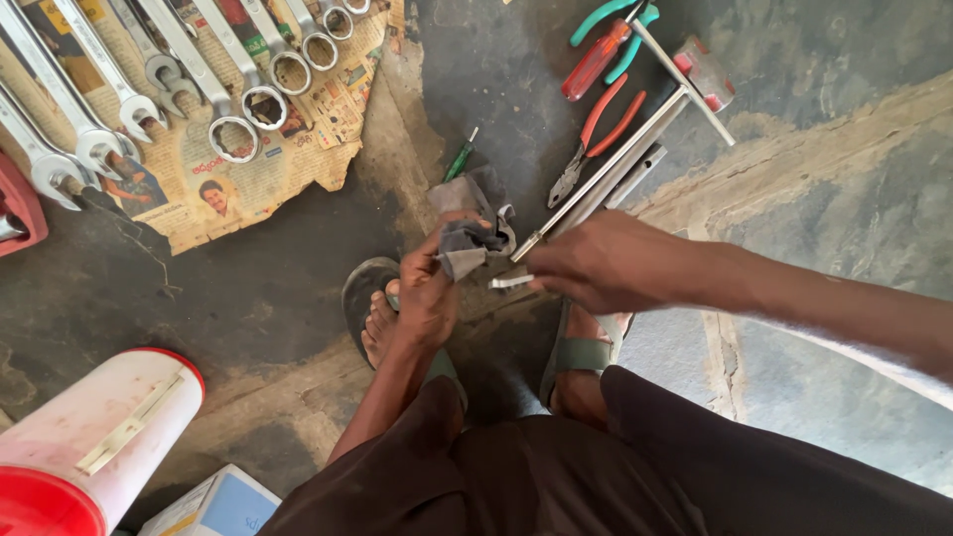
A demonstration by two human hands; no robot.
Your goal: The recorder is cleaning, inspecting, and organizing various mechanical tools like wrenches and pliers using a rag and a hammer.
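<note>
Both hands (427, 288) (596, 263) closed in grips, close together, forearms converging.

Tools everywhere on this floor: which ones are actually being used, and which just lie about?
In use:
grey rag, in left hand
small metal piece, in right hand

Lying about:
spanners on newspaper
red-handled pliers
red screwdriver
long metal rod
</note>
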